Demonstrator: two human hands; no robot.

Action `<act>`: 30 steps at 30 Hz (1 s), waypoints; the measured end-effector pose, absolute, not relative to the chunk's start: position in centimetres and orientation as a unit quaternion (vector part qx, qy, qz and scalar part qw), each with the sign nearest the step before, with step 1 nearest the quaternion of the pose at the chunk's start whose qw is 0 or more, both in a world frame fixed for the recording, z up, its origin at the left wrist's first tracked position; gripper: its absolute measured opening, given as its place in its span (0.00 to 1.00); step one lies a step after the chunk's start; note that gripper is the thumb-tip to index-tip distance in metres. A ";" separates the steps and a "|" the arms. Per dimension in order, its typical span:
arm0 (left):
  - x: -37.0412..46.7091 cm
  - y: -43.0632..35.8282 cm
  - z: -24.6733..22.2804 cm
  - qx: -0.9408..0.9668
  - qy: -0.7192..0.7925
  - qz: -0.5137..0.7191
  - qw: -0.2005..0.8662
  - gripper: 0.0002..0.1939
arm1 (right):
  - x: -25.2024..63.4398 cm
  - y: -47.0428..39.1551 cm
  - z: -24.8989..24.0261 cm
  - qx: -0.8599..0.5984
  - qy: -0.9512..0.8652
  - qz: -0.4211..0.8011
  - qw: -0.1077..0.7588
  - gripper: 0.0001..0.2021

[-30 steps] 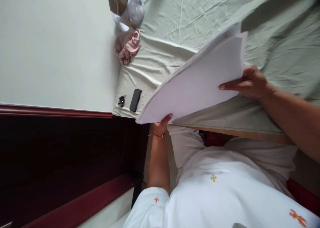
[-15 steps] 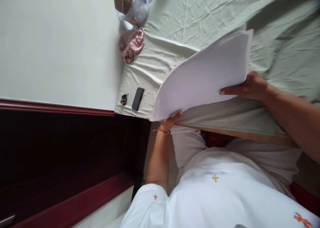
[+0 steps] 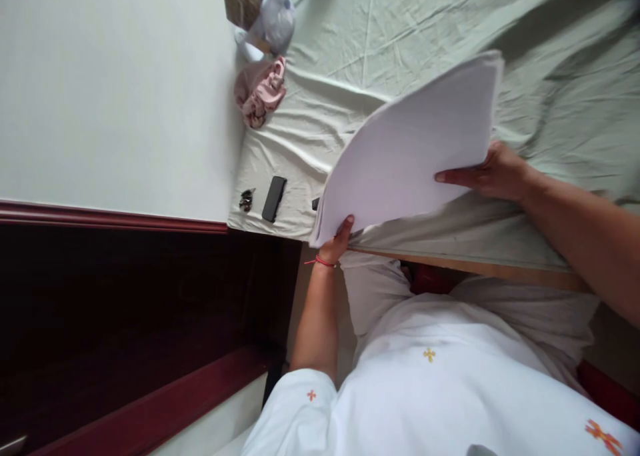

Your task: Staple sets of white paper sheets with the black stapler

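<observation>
A stack of white paper sheets (image 3: pixel 410 149) is held tilted and bowed above the cloth-covered surface. My left hand (image 3: pixel 339 241), with a red string at the wrist, grips its lower left corner, thumb on the near face. On the right side, my right hand (image 3: pixel 487 175) clasps the edge with its thumb lying across the front sheet. The fingers of both hands go behind the paper, out of sight. A small dark object (image 3: pixel 315 204) peeks out beside the stack's left edge, its kind unclear.
A black phone (image 3: pixel 275 199) and a bunch of keys (image 3: pixel 247 200) lie at the left corner of the pale green cloth (image 3: pixel 340 76). Farther back are a crumpled pink cloth (image 3: pixel 261 93), a plastic bag (image 3: pixel 278 19) and a brown box (image 3: pixel 243 1) by the white wall (image 3: pixel 120 96).
The sheets' edges have come closer together, most visibly at the upper right corner. The left end of the stack has shifted slightly right, uncovering the small dark object.
</observation>
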State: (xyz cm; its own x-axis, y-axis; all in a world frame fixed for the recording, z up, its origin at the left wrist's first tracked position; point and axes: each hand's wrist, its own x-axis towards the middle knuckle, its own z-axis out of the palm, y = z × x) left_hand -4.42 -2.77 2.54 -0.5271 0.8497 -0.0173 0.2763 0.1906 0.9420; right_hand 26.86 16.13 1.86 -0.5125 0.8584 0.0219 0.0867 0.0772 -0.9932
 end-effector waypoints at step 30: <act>-2.3 -2.0 4.9 0.275 0.733 0.467 0.410 0.13 | 26.4 16.3 2.7 -0.459 -0.601 0.506 0.414 0.12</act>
